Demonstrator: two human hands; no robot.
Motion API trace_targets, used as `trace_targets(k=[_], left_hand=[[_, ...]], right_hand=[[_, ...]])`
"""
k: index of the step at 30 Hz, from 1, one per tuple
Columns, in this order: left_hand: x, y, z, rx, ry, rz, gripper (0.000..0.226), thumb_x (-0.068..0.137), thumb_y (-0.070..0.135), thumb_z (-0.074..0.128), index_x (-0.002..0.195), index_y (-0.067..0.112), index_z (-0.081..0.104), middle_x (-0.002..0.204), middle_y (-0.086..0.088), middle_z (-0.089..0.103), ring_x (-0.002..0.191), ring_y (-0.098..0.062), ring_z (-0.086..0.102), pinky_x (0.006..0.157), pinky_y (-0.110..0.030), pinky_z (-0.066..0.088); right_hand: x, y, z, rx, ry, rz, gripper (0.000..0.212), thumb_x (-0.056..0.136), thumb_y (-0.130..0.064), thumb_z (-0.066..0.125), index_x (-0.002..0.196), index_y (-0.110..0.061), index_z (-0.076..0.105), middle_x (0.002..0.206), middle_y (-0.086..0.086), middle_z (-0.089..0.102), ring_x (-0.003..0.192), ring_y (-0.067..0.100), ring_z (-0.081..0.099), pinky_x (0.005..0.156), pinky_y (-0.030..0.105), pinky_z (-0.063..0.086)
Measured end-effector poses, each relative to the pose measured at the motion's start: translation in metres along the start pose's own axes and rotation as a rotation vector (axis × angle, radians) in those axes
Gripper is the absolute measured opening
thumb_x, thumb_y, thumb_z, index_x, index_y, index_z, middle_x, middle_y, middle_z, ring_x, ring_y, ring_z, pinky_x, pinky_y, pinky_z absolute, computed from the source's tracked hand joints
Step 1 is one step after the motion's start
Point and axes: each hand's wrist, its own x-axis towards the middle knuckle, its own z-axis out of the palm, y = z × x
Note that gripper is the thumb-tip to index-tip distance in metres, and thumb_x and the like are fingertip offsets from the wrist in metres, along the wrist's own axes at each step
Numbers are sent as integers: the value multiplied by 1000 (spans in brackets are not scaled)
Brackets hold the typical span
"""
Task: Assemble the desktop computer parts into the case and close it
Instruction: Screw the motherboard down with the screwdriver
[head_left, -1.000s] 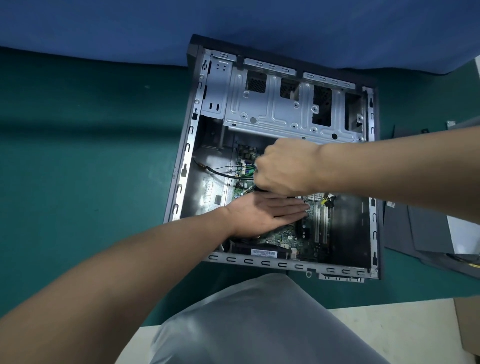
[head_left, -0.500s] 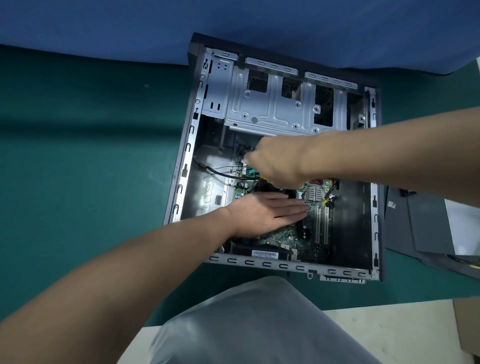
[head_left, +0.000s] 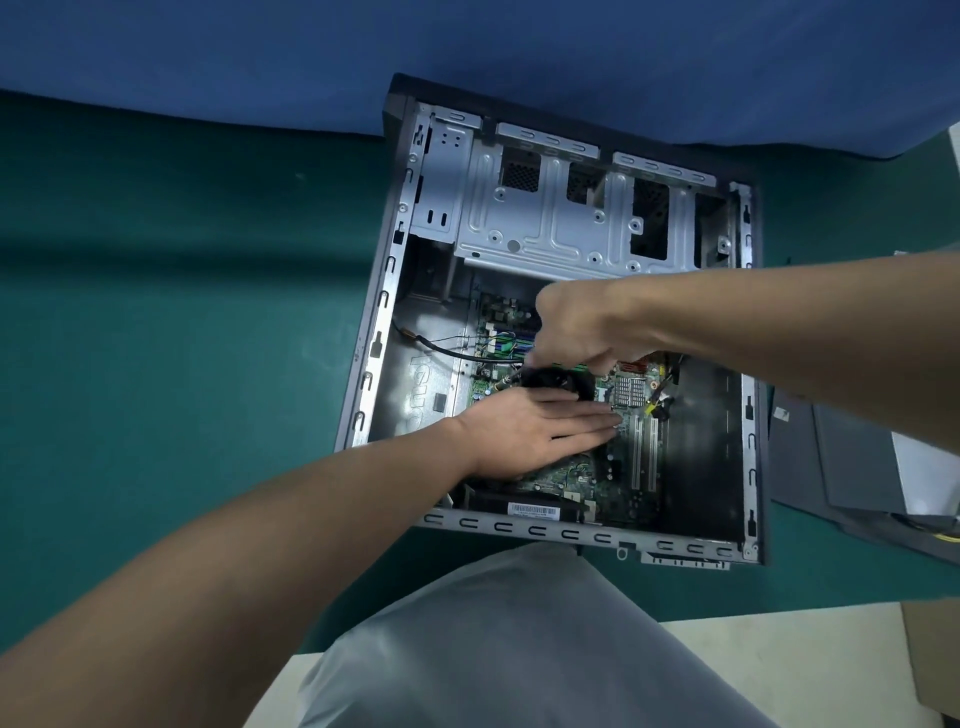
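Counting one case (head_left: 387, 270) | left hand (head_left: 524, 431) flat over one motherboard (head_left: 576, 478) | right hand (head_left: 576, 327) curled

Teal-green work surface (head_left: 156, 338) extends well to the left of the left hand (head_left: 524, 431). Blue cloth (head_left: 260, 52) covers the area beyond the right hand (head_left: 576, 327) and meets the green along an uneven edge. A darker shadow band (head_left: 156, 249) crosses the green, left of both hands. Pale cream floor (head_left: 753, 660) lies nearer than the left hand. A brown carton edge (head_left: 935, 649) stands at the floor's right.

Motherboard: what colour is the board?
The motherboard is green; the head view shows it best.
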Motion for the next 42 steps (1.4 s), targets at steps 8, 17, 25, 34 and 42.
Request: trace_targets(k=[8, 17, 25, 34, 42], left_hand=[[-2, 1, 5, -44, 64, -25, 58, 91, 2, 32, 149, 4, 29, 154, -10, 34, 141, -21, 35, 114, -37, 33], [-1, 1, 1, -9, -15, -14, 64, 91, 3, 11, 154, 9, 20, 160, -4, 20, 147, -18, 19, 120, -35, 18], [-3, 3, 4, 43, -24, -34, 60, 101, 7, 35, 155, 12, 9, 162, -3, 10, 148, -16, 13, 122, -33, 12], [1, 1, 6, 42, 10, -19, 59, 98, 3, 33, 154, 9, 16, 161, -4, 17, 148, -18, 16, 121, -35, 16], [0, 2, 3, 34, 8, -23, 56, 98, 3, 30, 153, 8, 20, 160, -7, 21, 147, -19, 20, 121, -36, 15]], right_hand=[[-17, 8, 8, -1207, 259, -732, 46, 103, -29, 22, 105, -4, 60, 93, 13, 65, 84, 31, 65, 62, 35, 45], [4, -11, 6, -123, 167, -30, 35, 97, -10, 45, 63, -6, 44, 62, 7, 46, 49, 16, 44, 29, 15, 30], [-16, -8, 5, -1190, 225, -598, 28, 102, -19, 34, 100, -5, 58, 94, 12, 64, 76, 28, 61, 55, 31, 41], [2, -2, 8, -158, 137, -58, 29, 91, -5, 47, 62, -7, 44, 62, 8, 47, 49, 17, 42, 37, 23, 33], [-12, -6, 12, -512, 29, -163, 6, 90, -8, 57, 94, -4, 55, 72, 6, 52, 58, 18, 54, 37, 20, 33]])
